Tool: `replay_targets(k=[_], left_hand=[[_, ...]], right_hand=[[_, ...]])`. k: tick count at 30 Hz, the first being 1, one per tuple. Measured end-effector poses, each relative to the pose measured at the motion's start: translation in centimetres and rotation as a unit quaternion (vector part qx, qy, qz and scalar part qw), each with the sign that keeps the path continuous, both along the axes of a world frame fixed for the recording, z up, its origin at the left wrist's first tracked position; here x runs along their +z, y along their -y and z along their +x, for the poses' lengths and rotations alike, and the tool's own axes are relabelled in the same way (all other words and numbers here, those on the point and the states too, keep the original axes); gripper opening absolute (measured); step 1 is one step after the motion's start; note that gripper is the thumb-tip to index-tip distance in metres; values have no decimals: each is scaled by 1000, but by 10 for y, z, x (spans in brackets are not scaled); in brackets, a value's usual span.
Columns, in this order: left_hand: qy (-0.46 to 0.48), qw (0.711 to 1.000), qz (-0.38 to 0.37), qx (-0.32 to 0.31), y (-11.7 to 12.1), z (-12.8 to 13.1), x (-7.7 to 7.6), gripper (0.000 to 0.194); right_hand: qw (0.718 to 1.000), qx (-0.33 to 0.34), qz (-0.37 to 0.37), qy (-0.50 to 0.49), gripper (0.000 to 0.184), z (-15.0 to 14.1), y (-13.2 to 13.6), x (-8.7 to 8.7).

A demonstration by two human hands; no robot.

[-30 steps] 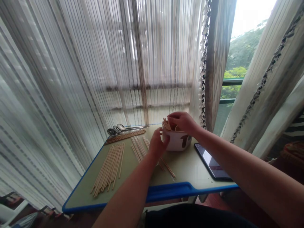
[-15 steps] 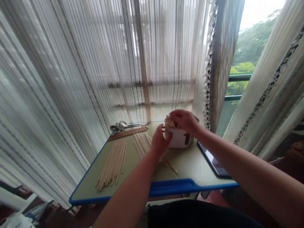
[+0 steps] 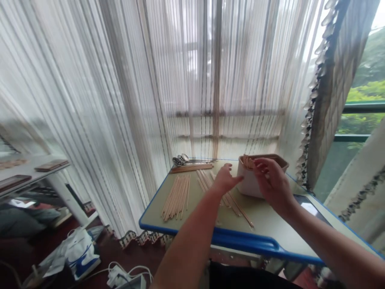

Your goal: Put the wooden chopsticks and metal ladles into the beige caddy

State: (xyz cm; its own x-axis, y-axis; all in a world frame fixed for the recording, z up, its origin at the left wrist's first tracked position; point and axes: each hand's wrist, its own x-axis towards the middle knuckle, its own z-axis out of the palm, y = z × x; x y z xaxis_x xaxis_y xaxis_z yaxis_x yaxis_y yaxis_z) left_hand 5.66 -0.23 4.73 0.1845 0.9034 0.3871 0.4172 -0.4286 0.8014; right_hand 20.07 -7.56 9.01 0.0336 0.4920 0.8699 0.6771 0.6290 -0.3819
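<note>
Could tip the container [image 3: 251, 186] on the desk [image 3: 258, 212] and spill its sticks [image 3: 248, 161] by catching the rim with the curled right hand [image 3: 272, 178] (cannot tell if gripping any), with the left hand [image 3: 225, 180] spread wide just beside it.

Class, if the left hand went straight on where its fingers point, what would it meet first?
Probably the white container; depth is unclear, and the left hand may be touching it.

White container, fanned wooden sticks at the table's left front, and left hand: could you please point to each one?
White container [image 3: 249, 184]: head view, front outer wall.
Fanned wooden sticks [image 3: 177, 196]: head view, middle of their lengths.
Left hand [image 3: 224, 180]: head view, middle of the hand.
</note>
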Motion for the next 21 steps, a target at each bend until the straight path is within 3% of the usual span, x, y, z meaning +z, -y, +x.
replay_targets(k=[3, 6, 9, 12, 16, 21], left_hand=[[-48, 998, 38, 15, 19, -40, 12, 54], [-58, 988, 109, 90, 39, -97, 16, 39], [-78, 964, 125, 222, 50, -156, 6, 26], [-107, 934, 73, 333, 54, -200, -15, 26], [-61, 948, 0, 311, 52, -225, -44, 29], [-43, 919, 119, 373, 52, -224, -59, 35]], right_hand=[[997, -10, -14, -69, 23, -13, 6, -18], [995, 9, -74, -67, 19, -38, 6, -36], [982, 81, -163, 51, 17, -83, 10, -49], [952, 112, -236, 157, 21, -137, 17, -58], [937, 57, -242, 246, 31, -191, 21, -70], [917, -21, -282, 280, 32, -207, 19, -85]])
